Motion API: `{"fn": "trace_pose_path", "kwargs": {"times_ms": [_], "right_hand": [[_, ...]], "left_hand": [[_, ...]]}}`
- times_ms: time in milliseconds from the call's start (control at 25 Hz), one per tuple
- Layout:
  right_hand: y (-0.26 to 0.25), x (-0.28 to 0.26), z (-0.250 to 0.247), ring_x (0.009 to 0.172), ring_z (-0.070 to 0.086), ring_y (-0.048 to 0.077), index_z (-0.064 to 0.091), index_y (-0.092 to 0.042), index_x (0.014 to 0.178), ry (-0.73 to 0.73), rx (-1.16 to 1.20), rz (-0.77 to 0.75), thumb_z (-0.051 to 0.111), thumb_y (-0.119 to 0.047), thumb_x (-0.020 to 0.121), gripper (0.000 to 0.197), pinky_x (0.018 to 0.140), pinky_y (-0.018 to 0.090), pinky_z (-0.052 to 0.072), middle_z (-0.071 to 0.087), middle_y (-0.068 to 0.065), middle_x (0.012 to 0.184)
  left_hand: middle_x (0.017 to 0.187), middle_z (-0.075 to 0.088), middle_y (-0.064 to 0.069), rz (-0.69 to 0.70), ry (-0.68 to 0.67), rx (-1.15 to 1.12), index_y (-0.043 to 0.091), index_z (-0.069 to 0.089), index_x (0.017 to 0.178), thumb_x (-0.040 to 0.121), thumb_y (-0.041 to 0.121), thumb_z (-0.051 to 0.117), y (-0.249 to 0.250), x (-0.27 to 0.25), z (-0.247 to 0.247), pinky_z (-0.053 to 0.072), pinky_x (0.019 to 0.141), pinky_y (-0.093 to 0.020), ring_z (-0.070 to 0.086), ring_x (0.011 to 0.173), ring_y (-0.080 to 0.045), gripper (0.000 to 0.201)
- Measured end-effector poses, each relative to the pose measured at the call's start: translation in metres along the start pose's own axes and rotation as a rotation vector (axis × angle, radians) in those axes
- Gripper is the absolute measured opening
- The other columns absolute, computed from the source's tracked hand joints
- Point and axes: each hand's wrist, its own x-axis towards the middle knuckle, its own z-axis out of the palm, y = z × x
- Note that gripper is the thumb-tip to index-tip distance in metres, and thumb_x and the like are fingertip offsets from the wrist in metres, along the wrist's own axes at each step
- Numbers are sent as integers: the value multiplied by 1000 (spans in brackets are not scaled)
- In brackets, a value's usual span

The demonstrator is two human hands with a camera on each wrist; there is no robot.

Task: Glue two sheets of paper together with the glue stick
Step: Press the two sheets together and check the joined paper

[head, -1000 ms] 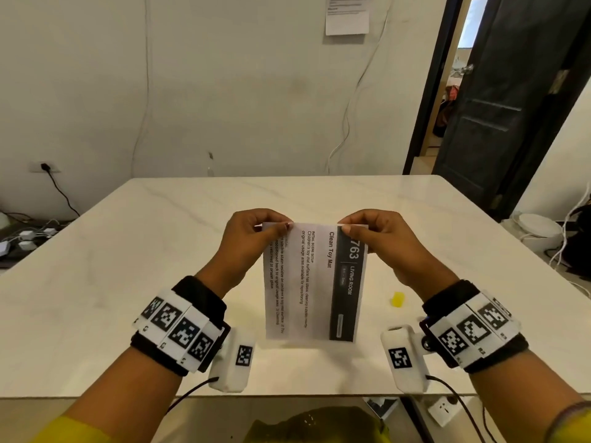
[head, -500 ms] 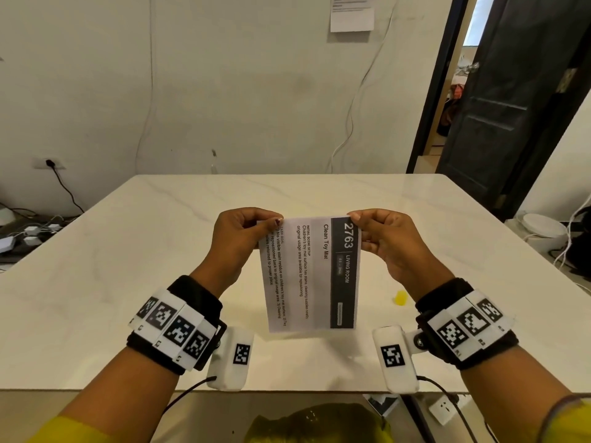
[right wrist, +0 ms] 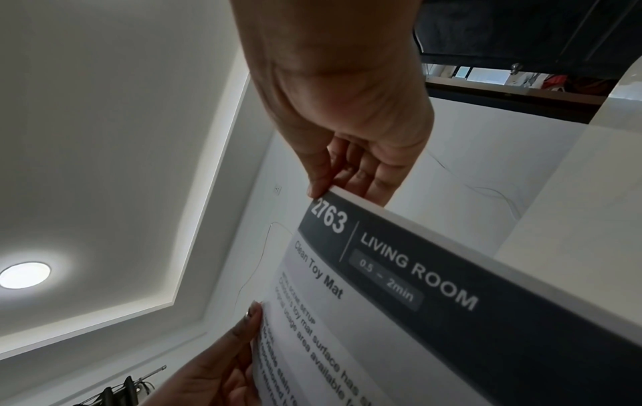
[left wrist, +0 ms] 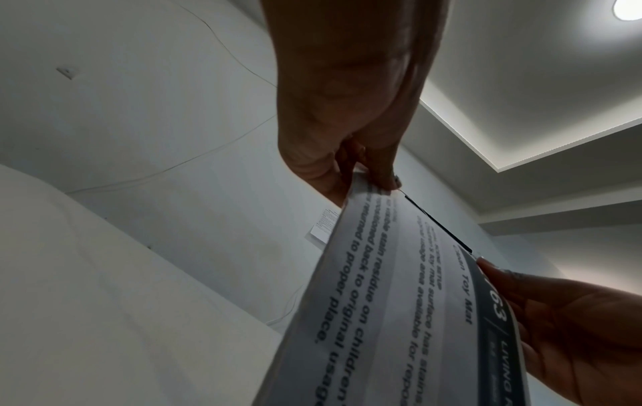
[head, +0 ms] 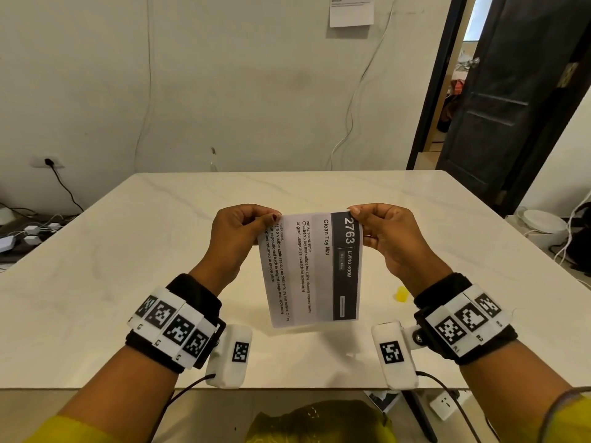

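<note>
My left hand point(head: 238, 233) pinches the printed paper point(head: 311, 270) at its top left corner, my right hand point(head: 388, 233) pinches the top right; the sheet hangs upright above the worktop point(head: 96, 251). A small yellow piece point(head: 402, 294) lies by my right wrist.

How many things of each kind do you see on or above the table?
Hands: 2, left hand, right hand
Printed paper, held at its top corners: 1 visible
Small yellow object on the table: 1
Total: 4
</note>
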Motion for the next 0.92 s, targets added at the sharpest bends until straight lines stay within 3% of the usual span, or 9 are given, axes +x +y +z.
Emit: {"fn": "trace_pose_path", "kwargs": {"times_ms": [200,320,400,520,640,760,920], "right_hand": [[0,-3,0,77,67,19,63,-12,83,3,-9,-2,59,-21,85,10,69,29,54,69,6,81],[1,-3,1,69,68,13,63,-10,87,2,-25,-21,58,-21,85,12,64,23,56,69,4,79],[1,-3,4,63,69,8,63,-10,86,-4,-46,-39,59,-22,85,12,60,19,55,70,1,77],[-2,-3,13,64,69,8,64,-12,82,-40,-93,-78,61,-24,84,12,61,19,52,72,2,77],[-7,-5,23,69,70,12,66,-16,80,-77,-137,-137,62,-24,83,9,66,20,55,72,2,78],[-9,-7,28,73,71,16,69,-15,83,-115,-119,-170,64,-22,82,8,68,22,56,73,4,80],[-7,-11,29,70,70,14,68,-13,85,-120,-69,-154,66,-23,80,12,60,17,54,73,5,80]], "left_hand": [[76,69,-4,-11,-1,17,11,69,79,84,7,62,-1,-1,1,56,60,-20,66,62,-6,9],[80,69,0,12,11,120,15,68,81,84,9,63,1,-3,2,54,64,-18,65,70,-10,9],[91,68,6,81,-22,288,18,66,92,86,13,62,8,-6,5,52,69,-15,62,83,-5,10],[114,63,7,167,-91,488,22,62,112,86,26,61,23,-7,19,46,79,-23,55,99,-6,26],[107,68,5,208,-113,558,23,66,105,85,34,62,32,-5,32,42,71,-16,58,88,-6,23],[92,74,-1,233,-90,520,20,71,91,86,30,63,31,-6,36,45,66,-8,65,74,-9,14],[85,74,-4,205,-35,440,16,72,89,85,24,63,26,-8,35,48,57,-4,63,62,-2,13]]}}
